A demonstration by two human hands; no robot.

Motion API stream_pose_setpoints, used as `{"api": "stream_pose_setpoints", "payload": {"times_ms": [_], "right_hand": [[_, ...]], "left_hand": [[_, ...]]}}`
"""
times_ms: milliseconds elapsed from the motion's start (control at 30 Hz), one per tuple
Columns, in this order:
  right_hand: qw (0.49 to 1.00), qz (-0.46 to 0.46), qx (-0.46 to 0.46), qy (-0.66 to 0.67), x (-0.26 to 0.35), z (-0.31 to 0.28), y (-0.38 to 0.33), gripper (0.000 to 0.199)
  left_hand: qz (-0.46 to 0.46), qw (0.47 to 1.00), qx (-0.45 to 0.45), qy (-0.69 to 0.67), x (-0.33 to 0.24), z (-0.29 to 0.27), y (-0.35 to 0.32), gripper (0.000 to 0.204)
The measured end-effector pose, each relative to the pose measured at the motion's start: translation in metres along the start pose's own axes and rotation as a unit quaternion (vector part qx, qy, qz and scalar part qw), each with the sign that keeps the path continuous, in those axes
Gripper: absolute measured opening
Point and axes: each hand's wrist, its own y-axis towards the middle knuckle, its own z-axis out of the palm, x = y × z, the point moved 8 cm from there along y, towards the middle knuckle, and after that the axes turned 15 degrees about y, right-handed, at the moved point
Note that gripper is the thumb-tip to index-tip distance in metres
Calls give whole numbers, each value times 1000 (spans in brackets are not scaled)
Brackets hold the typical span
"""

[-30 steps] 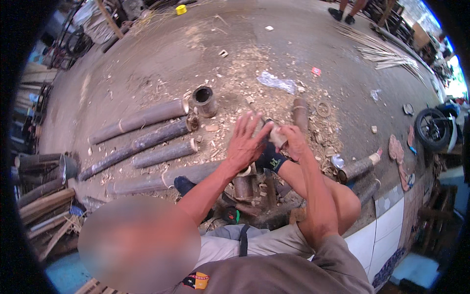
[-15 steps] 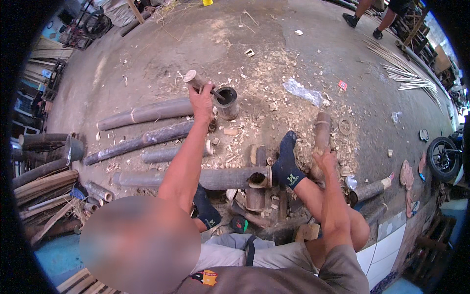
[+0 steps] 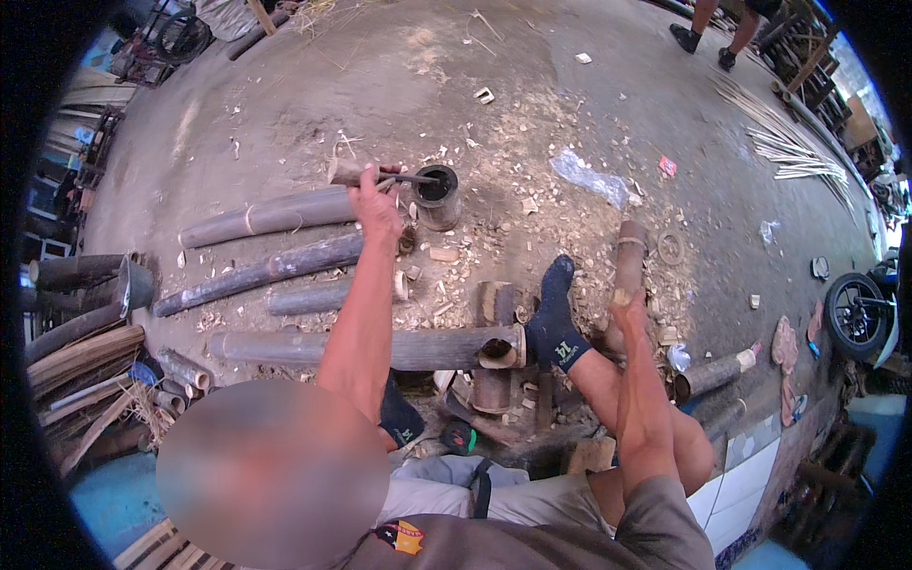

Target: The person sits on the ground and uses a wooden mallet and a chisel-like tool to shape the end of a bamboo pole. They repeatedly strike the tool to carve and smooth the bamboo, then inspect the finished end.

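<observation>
My left hand (image 3: 380, 211) is closed around a wooden-handled chisel (image 3: 344, 172), its thick handle to the left and its metal shaft running right. The shaft's end lies over the mouth of a dark, cup-like bamboo container (image 3: 438, 207), and its tip is hard to make out. Closed on the narrow part of a wooden mallet (image 3: 630, 256), my right hand (image 3: 628, 312) keeps it beside my right foot, thick end pointing away. A large bamboo pole (image 3: 418, 349) with a hole cut near its right end lies crosswise before me, close to my right foot (image 3: 559, 318).
More bamboo poles (image 3: 275, 217) lie on the left. Wood chips and a clear plastic sheet (image 3: 591, 177) litter the floor ahead. Bamboo strips (image 3: 798, 152) and a motorcycle wheel (image 3: 857, 309) are on the right. Another person's feet (image 3: 703, 43) stand at the far right.
My left hand has shifted slightly left, and the chisel has tipped to lie nearly level, its shaft drawn partly up from the container. My right hand still holds the mallet in much the same place.
</observation>
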Motion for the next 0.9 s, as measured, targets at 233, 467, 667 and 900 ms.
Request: {"api": "stream_pose_setpoints", "payload": {"times_ms": [233, 467, 667, 900], "right_hand": [[995, -16, -14, 100, 39, -36, -8, 80], [712, -16, 88, 697, 130, -82, -124, 63], [819, 23, 126, 559, 137, -100, -235, 64], [870, -190, 160, 425, 207, -152, -290, 85]], "left_hand": [[34, 991, -13, 132, -52, -75, -19, 37], [69, 967, 70, 233, -62, -47, -114, 31], [-89, 960, 184, 191, 11, 26, -220, 40], [-144, 944, 246, 168, 45, 24, -263, 38]]}}
